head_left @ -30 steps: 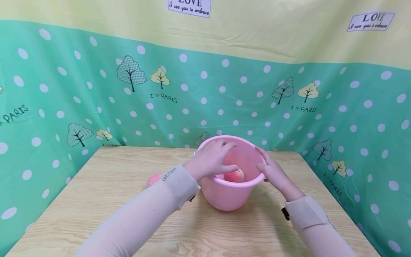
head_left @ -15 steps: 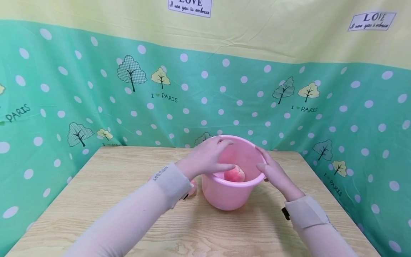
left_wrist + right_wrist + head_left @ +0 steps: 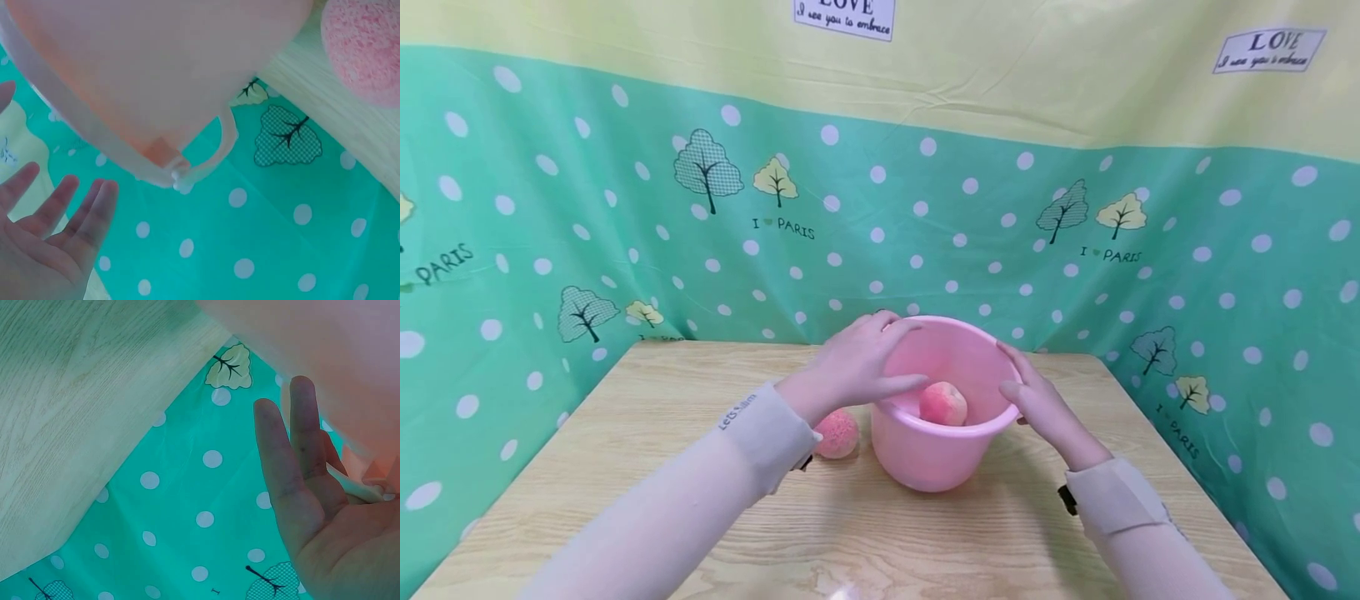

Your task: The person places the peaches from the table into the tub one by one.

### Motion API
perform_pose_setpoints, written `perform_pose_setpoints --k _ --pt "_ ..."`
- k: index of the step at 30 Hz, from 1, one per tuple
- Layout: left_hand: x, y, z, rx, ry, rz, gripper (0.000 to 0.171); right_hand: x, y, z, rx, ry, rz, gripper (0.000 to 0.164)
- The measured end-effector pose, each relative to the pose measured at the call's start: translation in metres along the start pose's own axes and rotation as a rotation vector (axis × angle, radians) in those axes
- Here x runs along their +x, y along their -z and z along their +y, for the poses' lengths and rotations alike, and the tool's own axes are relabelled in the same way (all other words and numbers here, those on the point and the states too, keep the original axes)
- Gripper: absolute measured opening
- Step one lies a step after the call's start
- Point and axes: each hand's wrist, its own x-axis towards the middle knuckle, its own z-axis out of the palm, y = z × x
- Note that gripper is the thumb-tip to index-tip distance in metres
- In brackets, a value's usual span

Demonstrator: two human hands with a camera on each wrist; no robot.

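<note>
A pink plastic bucket [image 3: 928,454] stands on the table, its mouth toward me. Inside it lies a peach [image 3: 943,403], red and cream. My left hand [image 3: 857,362] is at the bucket's left rim with fingers spread and thumb apart, holding nothing. The left wrist view shows those fingers [image 3: 94,219] just off the rim, near the bucket's handle [image 3: 228,134]. My right hand [image 3: 1041,404] grips the right rim, thumb on the inner side and fingers outside. The right wrist view shows two fingers [image 3: 304,425] extended along the outer wall.
A rough-textured pink ball [image 3: 837,434] rests on the table left of the bucket, partly behind the left cuff [image 3: 767,437]. The wooden table [image 3: 880,542] meets a green dotted curtain [image 3: 850,217] at its back and sides.
My left hand has drawn left from over the bucket's mouth, uncovering more of the peach. The ball beside the bucket has come into view; pink seen left of the cuff is now hidden.
</note>
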Motion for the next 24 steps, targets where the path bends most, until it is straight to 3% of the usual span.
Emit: perform_pose_setpoints --k 10,24 --pt "-0.013 0.012 -0.012 0.006 0.008 0.059 0.064 -0.001 -0.001 0.001 0.008 -0.005 -0.01 0.071" --pt "-0.025 0.017 -0.029 0.001 0.067 0.078 0.065 -0.001 0.0 0.0 0.009 0.014 -0.005 0.07"
